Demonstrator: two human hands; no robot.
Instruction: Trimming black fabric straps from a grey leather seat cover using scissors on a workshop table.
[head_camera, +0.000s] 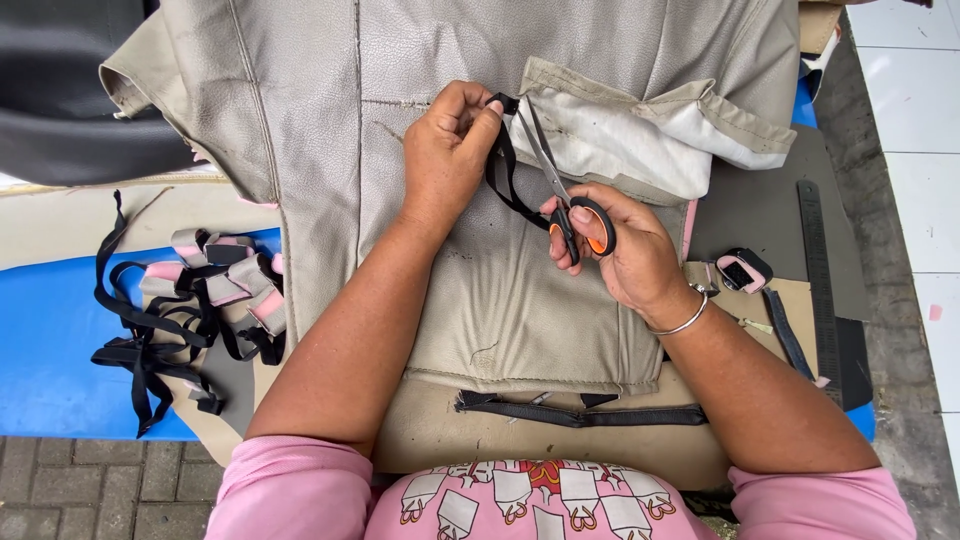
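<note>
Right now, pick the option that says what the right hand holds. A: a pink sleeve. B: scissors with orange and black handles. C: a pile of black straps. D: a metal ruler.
B: the right hand has its fingers through the orange and black handles of the scissors, whose blades point up at the black strap pinched by the left hand.

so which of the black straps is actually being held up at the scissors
The looped black strap pinched in the left hand, at the blades of the scissors in the right hand. The strap pile lies untouched at left; the front strap lies flat.
</note>
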